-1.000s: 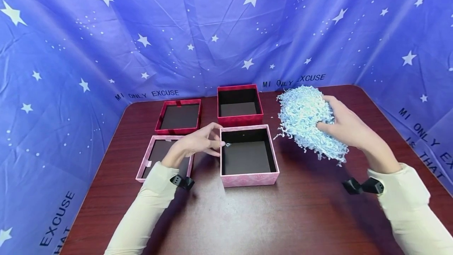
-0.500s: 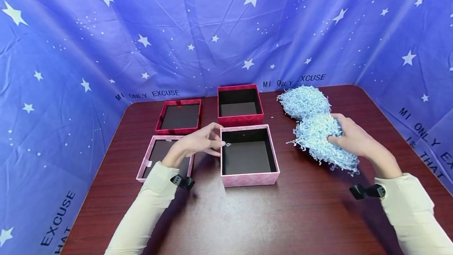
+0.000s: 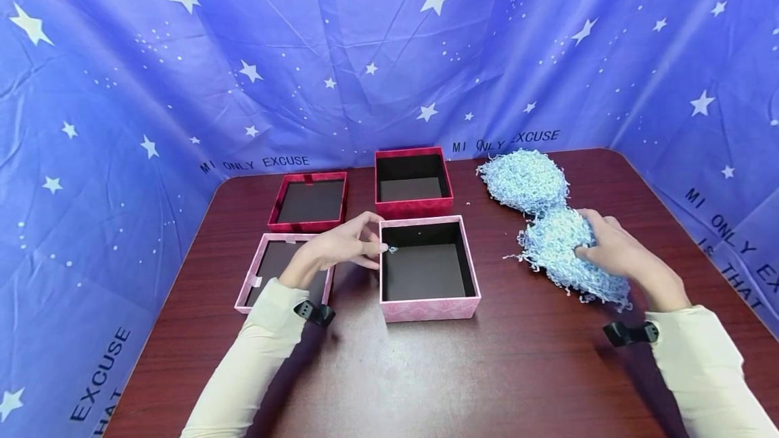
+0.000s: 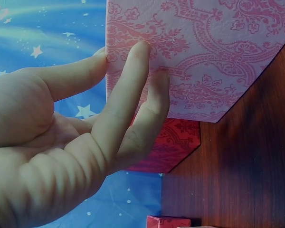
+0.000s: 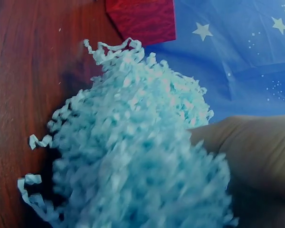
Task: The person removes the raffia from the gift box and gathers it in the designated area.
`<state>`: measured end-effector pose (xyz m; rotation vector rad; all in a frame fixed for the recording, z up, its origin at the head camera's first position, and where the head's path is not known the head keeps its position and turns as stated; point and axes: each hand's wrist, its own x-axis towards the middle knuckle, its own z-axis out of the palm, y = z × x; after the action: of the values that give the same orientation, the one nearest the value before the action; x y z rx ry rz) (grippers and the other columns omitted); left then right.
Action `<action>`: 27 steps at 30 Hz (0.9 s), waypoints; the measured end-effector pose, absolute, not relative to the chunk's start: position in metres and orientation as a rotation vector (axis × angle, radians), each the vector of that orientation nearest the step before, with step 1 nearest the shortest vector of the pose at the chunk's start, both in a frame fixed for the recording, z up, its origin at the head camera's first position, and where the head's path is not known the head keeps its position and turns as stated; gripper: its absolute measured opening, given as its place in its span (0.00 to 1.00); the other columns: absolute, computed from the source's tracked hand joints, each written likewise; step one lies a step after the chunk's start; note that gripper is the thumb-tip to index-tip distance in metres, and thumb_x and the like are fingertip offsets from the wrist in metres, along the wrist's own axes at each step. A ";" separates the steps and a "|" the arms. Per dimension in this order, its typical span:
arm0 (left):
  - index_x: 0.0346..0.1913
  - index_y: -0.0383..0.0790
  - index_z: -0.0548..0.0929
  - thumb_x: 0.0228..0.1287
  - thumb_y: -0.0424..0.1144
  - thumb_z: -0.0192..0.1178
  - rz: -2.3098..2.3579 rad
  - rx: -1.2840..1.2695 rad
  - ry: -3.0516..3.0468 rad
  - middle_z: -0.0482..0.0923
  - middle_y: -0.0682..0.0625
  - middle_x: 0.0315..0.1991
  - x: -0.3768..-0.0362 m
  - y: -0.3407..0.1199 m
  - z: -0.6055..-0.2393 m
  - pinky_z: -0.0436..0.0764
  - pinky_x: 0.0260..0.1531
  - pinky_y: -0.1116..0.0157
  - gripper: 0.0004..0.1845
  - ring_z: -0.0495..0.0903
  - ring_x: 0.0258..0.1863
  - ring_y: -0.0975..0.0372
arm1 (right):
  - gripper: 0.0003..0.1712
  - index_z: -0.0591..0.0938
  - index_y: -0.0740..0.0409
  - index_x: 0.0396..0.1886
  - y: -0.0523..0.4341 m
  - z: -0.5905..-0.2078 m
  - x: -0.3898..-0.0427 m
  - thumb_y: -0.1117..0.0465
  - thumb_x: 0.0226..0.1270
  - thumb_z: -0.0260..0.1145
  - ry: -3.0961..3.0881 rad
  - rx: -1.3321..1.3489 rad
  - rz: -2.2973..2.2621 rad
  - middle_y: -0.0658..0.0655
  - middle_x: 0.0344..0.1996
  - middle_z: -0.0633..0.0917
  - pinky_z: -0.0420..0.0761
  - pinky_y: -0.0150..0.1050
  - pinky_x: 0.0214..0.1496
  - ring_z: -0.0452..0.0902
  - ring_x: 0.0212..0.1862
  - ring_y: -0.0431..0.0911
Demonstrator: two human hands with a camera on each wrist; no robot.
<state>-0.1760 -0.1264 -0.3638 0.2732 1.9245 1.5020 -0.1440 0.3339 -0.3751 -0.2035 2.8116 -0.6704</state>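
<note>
My left hand (image 3: 360, 243) rests its straight fingers (image 4: 133, 90) flat against the outer left wall of the open pink box (image 3: 426, 307), seen close as patterned pink card (image 4: 204, 57) in the left wrist view. My right hand (image 3: 608, 249) grips a clump of light-blue shredded paper (image 3: 560, 245) low over the table, right of the pink box. In the right wrist view the clump (image 5: 133, 142) fills the frame with my thumb (image 5: 256, 152) pressed into it. A second heap of shredded paper (image 3: 525, 178) lies behind it on the table.
An open red box (image 3: 414, 207) stands behind the pink one, its corner (image 5: 142, 19) showing past the clump. A red lid (image 3: 307, 225) and a pink lid (image 3: 254, 279) lie inside-up at the left. The dark wood table (image 3: 426, 370) is walled by blue star-printed cloth (image 3: 365, 53).
My right hand has pulled a clump of shredded paper off the heap, down and toward me, leaving the rest behind. My left hand has stayed on the pink box.
</note>
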 end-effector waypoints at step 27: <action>0.66 0.39 0.62 0.65 0.45 0.62 1.164 0.354 2.397 0.77 0.41 0.42 -0.181 -0.132 -0.347 0.84 0.42 0.55 0.32 0.80 0.40 0.46 | 0.47 0.50 0.73 0.72 0.300 -0.308 -0.158 0.42 0.71 0.54 2.913 -0.264 -0.506 0.80 0.66 0.57 0.52 0.70 0.65 0.47 0.68 0.73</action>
<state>-0.1810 -0.1323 -0.3474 0.3541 2.3965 1.1644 -0.1583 0.3003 -0.3084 -0.2636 2.9129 -0.5059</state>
